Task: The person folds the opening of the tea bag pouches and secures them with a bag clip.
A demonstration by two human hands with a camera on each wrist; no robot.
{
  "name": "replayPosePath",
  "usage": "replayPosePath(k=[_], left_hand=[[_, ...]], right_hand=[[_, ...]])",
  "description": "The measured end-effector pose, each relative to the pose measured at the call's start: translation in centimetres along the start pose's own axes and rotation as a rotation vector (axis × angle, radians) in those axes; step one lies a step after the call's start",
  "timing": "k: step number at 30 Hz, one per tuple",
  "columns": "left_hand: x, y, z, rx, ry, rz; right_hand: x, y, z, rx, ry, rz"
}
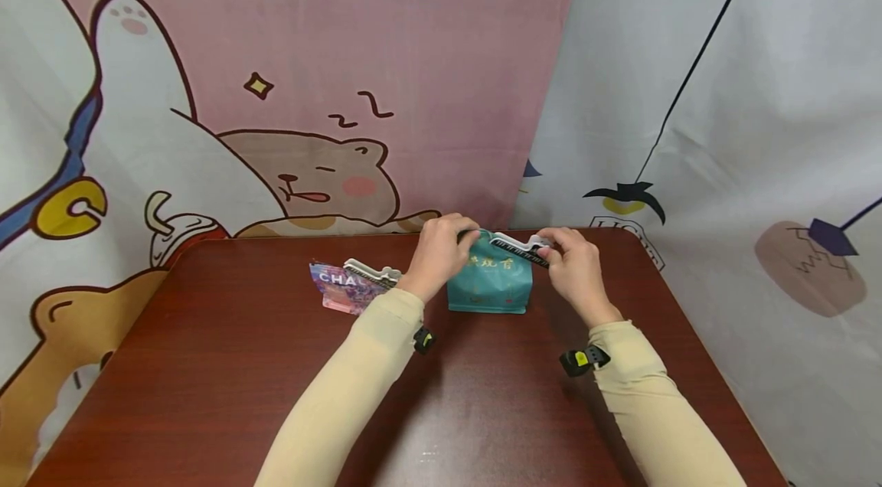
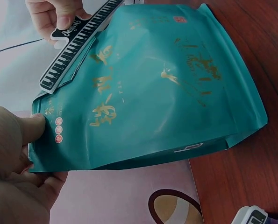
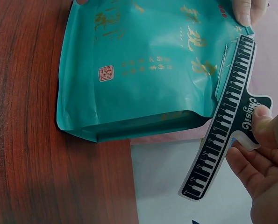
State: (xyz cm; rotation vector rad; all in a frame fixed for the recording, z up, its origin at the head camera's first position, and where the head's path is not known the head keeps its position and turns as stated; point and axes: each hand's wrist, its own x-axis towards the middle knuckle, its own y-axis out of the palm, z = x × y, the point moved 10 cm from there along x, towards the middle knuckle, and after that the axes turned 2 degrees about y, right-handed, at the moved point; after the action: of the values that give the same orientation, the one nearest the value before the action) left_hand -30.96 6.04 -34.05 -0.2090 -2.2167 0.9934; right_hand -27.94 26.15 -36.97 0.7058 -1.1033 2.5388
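A teal pouch bag with gold lettering stands upright toward the back of the table. My left hand pinches its top corner between thumb and fingers; in the left wrist view the thumb lies on the front face. With thumb and fingers, my right hand grips the "Music" handle of a piano-keyboard bag clip. The clip's long bar lies along the folded top edge of the bag, and one end sticks out past the bag's side.
Left of the teal bag lies a smaller pink and purple pouch marked "CHA", with another white keyboard clip along its top. The dark red wooden table ends just behind the bags at a cartoon-printed curtain.
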Motion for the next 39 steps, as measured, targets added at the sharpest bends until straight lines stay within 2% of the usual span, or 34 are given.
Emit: replayPosePath(k=[39], left_hand=[[0.1, 0.1, -0.1, 0.018, -0.006, 0.013]], right_hand=[[0.2, 0.4, 1.3, 0.065, 0.013, -0.063]])
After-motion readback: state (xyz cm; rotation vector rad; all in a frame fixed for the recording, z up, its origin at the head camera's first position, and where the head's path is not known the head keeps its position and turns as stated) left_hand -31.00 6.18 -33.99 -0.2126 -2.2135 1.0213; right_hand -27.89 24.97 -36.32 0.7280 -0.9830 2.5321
